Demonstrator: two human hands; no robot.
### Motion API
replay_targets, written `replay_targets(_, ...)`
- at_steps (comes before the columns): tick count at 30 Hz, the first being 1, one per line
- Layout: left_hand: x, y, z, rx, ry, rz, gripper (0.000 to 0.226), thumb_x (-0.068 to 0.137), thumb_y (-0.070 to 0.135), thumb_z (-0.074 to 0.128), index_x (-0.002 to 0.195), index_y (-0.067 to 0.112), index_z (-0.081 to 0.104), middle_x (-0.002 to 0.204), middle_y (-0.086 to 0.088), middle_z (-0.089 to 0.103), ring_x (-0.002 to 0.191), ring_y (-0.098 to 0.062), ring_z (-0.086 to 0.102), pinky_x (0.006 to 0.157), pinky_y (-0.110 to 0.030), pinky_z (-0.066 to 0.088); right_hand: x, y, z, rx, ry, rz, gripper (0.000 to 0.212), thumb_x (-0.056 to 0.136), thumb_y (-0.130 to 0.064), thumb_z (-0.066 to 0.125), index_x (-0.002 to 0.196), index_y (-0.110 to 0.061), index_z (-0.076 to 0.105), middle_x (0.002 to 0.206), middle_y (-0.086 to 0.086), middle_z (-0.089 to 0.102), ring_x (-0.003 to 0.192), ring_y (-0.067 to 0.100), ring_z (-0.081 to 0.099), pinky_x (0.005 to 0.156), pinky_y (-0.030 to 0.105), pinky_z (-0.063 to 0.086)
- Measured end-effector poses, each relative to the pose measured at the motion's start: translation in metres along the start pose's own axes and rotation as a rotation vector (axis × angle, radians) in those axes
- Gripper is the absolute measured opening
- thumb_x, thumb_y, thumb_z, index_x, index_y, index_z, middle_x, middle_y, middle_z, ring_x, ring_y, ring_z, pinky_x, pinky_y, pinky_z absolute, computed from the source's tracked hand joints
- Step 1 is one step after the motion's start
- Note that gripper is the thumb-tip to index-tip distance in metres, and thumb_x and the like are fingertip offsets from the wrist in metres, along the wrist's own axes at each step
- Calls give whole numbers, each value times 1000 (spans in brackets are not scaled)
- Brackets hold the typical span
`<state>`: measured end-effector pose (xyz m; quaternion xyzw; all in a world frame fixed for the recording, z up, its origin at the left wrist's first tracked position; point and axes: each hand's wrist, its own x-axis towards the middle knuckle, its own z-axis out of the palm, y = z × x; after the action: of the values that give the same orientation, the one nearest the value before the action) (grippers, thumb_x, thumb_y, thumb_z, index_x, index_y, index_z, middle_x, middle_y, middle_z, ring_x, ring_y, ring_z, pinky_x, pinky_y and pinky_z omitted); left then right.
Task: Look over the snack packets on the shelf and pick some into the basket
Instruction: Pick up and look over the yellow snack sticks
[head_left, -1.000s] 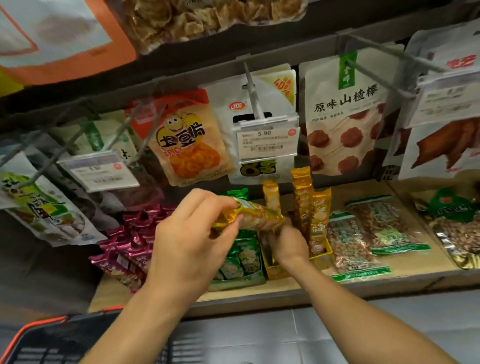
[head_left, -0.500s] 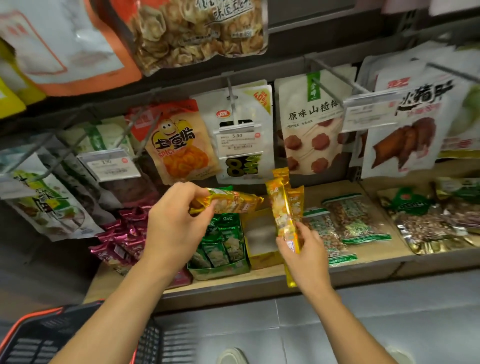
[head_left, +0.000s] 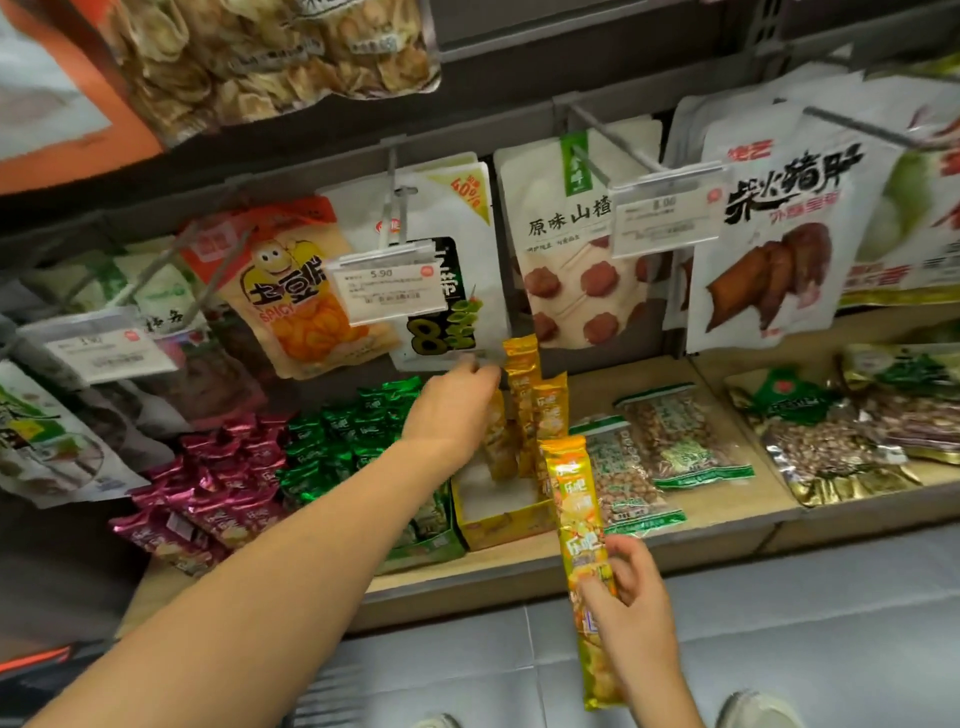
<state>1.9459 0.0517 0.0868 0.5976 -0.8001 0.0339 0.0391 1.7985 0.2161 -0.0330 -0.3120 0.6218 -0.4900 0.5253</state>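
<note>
A shopper's left hand (head_left: 457, 410), which half a second ago held a yellow packet up for inspection, now reaches among the standing yellow packets (head_left: 537, 405) above their yellow box (head_left: 501, 525) at centre frame. Its fingers are turned away, so whether they clasp anything cannot be told. The right hand (head_left: 631, 618), lower right, has drawn a long yellow packet (head_left: 576, 514) clear of the shelf (head_left: 592, 382), thumb and fingers pinched on its lower half. The basket (head_left: 36, 656), lower left, looks the likely next stop.
</note>
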Motion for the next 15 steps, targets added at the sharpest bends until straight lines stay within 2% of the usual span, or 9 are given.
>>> replay_targets(2,17,1,11,-44,-24,-34,39,90,5,53,128,12,51,127,-14,48,103,-41,59,83,-46,51,2,2,0,26,-51,29,35,82,6,64,100,-24,57,85,-3,75,79,17,69,73,33,51)
replay_targets(4,29,2,18,-172,-40,-135,51,88,1,53,136,14,46,132,-15,47,114,-39,54,94,-45,47,7,2,-1,41,-90,41,37,81,7,64,103,-22,57,88,-2,76,84,21,70,79,36,51)
replay_targets(7,38,1,20,-402,-33,-246,68,87,-1,54,148,18,30,148,-13,37,132,-35,43,105,-39,39,13,-3,-2,84,-139,69,41,82,12,60,107,-20,56,89,-1,76,80,15,71,69,29,51)
replay_targets(10,27,-6,9,-450,-26,-200,77,88,-6,51,154,17,18,160,-7,20,145,-25,25,112,-24,21,15,-14,-1,182,-169,124,45,83,16,53,107,-22,55,89,2,76,78,19,72,64,28,53)
replay_targets(11,19,-9,3,-459,-30,-187,72,90,-5,50,153,16,23,159,-6,24,145,-23,26,112,-23,19,13,-20,0,208,-180,136,45,83,15,53,106,-23,56,88,4,76,81,25,72,67,32,54)
replay_targets(13,-2,-15,-14,-543,-58,-195,49,96,6,48,144,18,44,146,-3,47,134,-21,44,113,-30,31,9,-35,2,228,-219,114,41,84,10,54,105,-26,57,86,5,76,82,32,72,70,36,54)
replay_targets(15,-29,-18,-34,-607,-97,-182,32,100,19,46,128,21,61,127,5,61,117,-12,56,101,-27,43,3,-53,5,208,-298,63,34,87,1,58,105,-28,59,86,6,76,77,31,72,66,34,54)
